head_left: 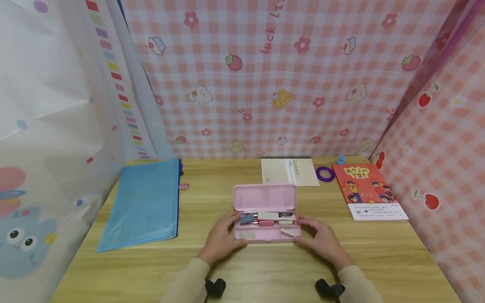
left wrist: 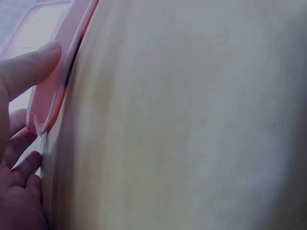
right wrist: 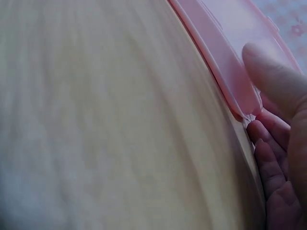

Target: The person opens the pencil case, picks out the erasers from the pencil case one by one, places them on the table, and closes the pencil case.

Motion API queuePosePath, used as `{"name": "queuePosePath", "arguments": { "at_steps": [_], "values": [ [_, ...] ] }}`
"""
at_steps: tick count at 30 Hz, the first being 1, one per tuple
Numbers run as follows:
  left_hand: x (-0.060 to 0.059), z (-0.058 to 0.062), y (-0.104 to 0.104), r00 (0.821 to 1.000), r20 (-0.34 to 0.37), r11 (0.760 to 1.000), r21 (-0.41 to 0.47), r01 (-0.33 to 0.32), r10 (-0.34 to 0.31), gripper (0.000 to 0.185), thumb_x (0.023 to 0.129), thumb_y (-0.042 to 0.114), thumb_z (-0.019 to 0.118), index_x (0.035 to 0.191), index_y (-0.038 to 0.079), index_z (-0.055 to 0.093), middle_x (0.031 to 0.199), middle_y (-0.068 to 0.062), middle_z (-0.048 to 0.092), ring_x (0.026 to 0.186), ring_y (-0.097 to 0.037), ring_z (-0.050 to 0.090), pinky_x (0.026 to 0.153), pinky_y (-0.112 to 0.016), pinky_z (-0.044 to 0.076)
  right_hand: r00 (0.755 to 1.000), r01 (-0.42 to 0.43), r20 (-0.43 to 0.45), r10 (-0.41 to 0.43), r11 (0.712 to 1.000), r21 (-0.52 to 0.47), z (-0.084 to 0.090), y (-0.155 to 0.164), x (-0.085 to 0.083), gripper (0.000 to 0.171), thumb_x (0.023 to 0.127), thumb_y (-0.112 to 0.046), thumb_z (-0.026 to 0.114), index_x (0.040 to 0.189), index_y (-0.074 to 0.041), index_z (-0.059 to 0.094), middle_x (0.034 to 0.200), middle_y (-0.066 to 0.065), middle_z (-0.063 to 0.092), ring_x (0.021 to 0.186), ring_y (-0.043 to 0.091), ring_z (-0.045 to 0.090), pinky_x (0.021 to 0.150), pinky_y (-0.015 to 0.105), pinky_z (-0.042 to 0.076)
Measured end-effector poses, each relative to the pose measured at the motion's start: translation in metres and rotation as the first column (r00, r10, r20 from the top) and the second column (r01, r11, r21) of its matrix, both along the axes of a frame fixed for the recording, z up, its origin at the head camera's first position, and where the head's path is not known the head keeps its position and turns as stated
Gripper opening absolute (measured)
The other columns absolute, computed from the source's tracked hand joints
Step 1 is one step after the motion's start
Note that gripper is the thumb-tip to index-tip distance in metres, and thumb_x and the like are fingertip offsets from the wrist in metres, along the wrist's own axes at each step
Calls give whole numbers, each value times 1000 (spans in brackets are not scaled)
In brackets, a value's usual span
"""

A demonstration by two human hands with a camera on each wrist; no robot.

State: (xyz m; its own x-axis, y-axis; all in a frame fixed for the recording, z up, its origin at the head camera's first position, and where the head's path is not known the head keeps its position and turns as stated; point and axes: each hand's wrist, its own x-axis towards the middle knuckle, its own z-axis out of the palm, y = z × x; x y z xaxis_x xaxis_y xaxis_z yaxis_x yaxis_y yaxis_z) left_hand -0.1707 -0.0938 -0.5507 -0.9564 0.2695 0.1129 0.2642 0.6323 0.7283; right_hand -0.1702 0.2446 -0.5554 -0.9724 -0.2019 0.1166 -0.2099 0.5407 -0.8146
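A pink pencil case (head_left: pixel 264 198) lies on the table with its lid raised at the back. Inside its rear compartment are a blue block (head_left: pixel 247 219), a pink block (head_left: pixel 266 223), a white block (head_left: pixel 267 216) and some pens. A small pale piece (head_left: pixel 288 232) sits in the front right compartment. My left hand (head_left: pixel 221 239) grips the case's left end, its thumb (left wrist: pixel 41 62) on the front wall and its fingers round the corner. At the opposite end my right hand (head_left: pixel 323 240) holds the case likewise, thumb (right wrist: pixel 261 67) against the front wall.
A blue zip folder (head_left: pixel 145 206) lies on the left, with a pink clip (head_left: pixel 183 186) beside it. Behind the case is a notebook (head_left: pixel 278 172). Toward the right are a purple ring (head_left: pixel 325 174), a small blue object (head_left: pixel 340 160) and a red book (head_left: pixel 360 183). Patterned cloth encloses the table.
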Motion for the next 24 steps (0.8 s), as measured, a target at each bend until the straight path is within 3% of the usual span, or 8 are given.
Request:
{"name": "queuePosePath", "arguments": {
  "at_steps": [6,11,16,20,24],
  "values": [
    [-2,7,1,1000,-5,1000,-22,-4,4,73,73,35,83,134,9,55,145,-6,44,134,-28,39,108,-47,32,999,-5,-54,8,999,54,-3,1,0,49,72,-40,83,113,-16,70,132,2,58,123,26,52,100,44,41],
    [-8,18,5,995,-102,996,-83,-18,10,52,80,32,77,125,11,62,130,-3,55,121,-22,49,103,-43,39,998,-14,-56,17,999,47,-2,-1,-3,45,72,-38,83,111,-20,71,128,-1,60,121,23,53,100,43,41],
    [-17,22,10,984,-176,989,-149,14,-40,44,80,30,77,117,8,66,115,-1,62,108,-18,54,96,-38,44,999,-33,-30,34,999,33,-1,-2,-4,45,71,-36,84,111,-21,70,124,-5,61,117,19,54,97,36,45],
    [-26,20,14,979,-193,981,-189,34,-71,41,81,31,75,115,9,67,111,0,61,103,-16,53,92,-35,45,999,-33,-17,34,999,36,0,-2,-4,45,72,-37,83,111,-21,70,123,-5,61,116,18,54,95,35,46],
    [-31,19,17,983,-166,977,-211,38,-74,40,82,33,74,113,10,68,111,2,59,103,-15,51,91,-34,44,1000,-26,-12,27,999,38,-1,0,-4,44,71,-37,83,111,-22,70,122,-6,61,115,18,54,96,36,45]
  ]
}}
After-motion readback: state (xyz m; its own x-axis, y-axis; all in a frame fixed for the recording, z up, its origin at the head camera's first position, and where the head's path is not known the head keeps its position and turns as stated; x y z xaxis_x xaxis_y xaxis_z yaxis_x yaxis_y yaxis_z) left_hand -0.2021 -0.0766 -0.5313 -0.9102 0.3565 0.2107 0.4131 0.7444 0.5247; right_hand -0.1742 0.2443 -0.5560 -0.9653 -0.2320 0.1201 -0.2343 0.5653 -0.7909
